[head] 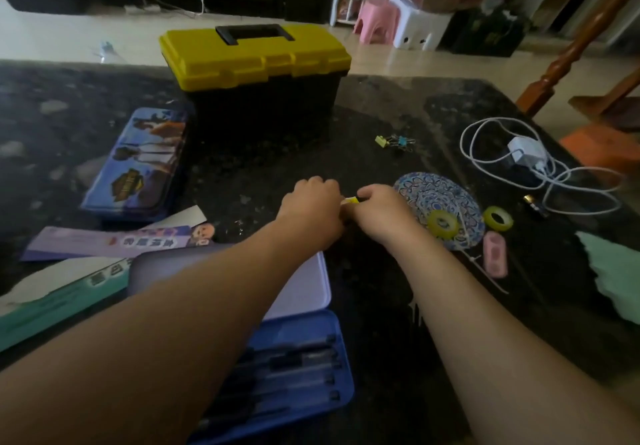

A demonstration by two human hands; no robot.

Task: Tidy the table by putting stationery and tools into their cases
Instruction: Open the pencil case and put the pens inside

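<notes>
Head view, frame centre: the left hand (313,205) and the right hand (375,207) meet knuckle to knuckle over the dark speckled worktop (381,306). Both have their fingers curled, and together they pinch a small yellow-and-white item (350,200) that shows only in the gap between them; what it is cannot be told.

Upper centre: a toolbox (256,73) with a yellow lid and a black body, lid shut.

Left of centre: a printed blue pencil case (138,164), lying flat and closed.

Lower centre, partly under the left forearm: an open blue pen case (301,358) with dark pens in its tray, its pale lilac lid (304,288) lying behind it.

Right of the hands: a patterned blue round piece (436,198) carries one yellow tape roll (443,224). A second tape roll (498,218) lies just beside it on the worktop, with a pink oblong item (494,259) below.

Upper right of centre: a cluster of binder clips (394,141).

Right edge: a white charger with a looped cable (523,153).

Lower left: printed leaflets (104,242).
</notes>
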